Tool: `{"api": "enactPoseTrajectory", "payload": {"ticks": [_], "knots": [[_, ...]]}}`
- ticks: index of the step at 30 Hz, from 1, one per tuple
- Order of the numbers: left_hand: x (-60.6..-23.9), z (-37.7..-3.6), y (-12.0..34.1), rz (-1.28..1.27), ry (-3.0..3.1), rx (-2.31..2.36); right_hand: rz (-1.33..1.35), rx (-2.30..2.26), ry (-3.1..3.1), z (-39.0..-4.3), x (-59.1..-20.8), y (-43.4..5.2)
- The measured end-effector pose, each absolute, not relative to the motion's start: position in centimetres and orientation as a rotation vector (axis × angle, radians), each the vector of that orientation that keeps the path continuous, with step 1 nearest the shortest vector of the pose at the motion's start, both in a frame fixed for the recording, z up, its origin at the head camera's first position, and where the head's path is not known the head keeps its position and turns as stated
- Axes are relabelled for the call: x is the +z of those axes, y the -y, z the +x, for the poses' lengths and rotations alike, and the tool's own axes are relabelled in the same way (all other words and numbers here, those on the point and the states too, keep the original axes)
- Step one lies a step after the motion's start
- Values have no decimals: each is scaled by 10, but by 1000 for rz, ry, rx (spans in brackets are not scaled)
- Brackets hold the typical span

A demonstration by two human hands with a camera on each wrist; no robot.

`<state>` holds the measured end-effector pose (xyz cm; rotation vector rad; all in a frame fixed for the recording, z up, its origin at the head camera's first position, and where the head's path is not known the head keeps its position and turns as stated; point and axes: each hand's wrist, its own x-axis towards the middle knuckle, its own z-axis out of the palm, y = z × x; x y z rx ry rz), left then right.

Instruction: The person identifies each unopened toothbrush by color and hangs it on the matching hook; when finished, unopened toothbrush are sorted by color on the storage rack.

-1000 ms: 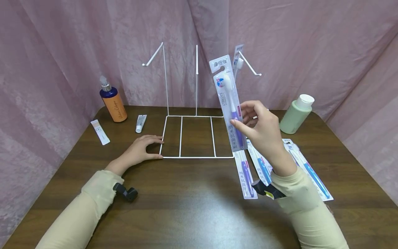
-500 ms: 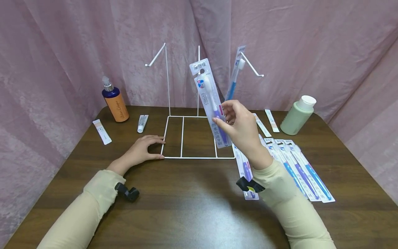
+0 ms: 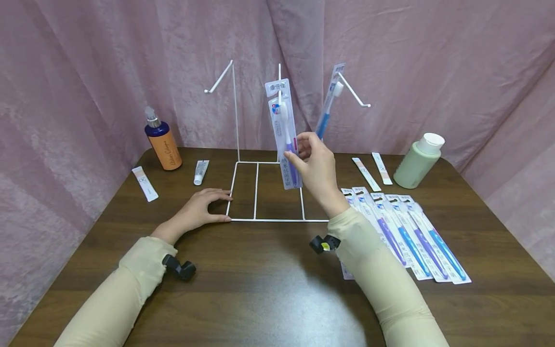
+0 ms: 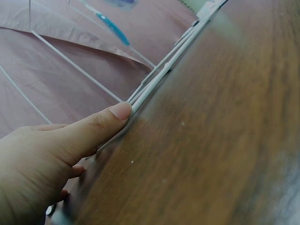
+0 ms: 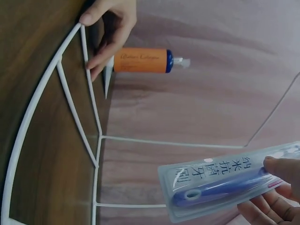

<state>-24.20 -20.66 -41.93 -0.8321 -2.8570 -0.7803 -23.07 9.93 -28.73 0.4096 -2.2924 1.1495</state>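
My right hand [image 3: 318, 168] pinches a packaged purple toothbrush [image 3: 282, 140] between thumb and fingers, upright in front of the white wire rack [image 3: 277, 220]. The tip of the middle hook [image 3: 279, 98] shows through the hole in the package's top. In the right wrist view the toothbrush package [image 5: 213, 187] is gripped with its handle end sticking out. My left hand [image 3: 195, 212] touches the rack's front left corner, thumb at the corner and fingers along the side bar. In the left wrist view the thumb [image 4: 117, 112] presses the corner. A packaged blue toothbrush [image 3: 324, 118] hangs on the right hook.
Several packaged toothbrushes [image 3: 407, 241] lie fanned at the right, partly under my right forearm. Behind them are two sachets [image 3: 366, 174] and a green bottle [image 3: 418, 161]. At the left stand an orange pump bottle [image 3: 165, 149], a small tube [image 3: 201, 172] and another sachet [image 3: 145, 184].
My right hand has carried the purple toothbrush leftward from near the right hook to the middle hook, and the hook's tip now shows at its hole. My left hand stays on the rack.
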Motion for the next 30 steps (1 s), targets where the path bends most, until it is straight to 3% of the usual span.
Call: {"api": "enactPoseTrajectory", "payload": {"ticks": [14, 30], "knots": [[-417, -241, 206, -820, 2869, -787, 290, 1133, 2308, -285, -292, -82], [-416, -241, 206, -824, 2887, -778, 206, 1152, 2371, -319, -290, -72]]}}
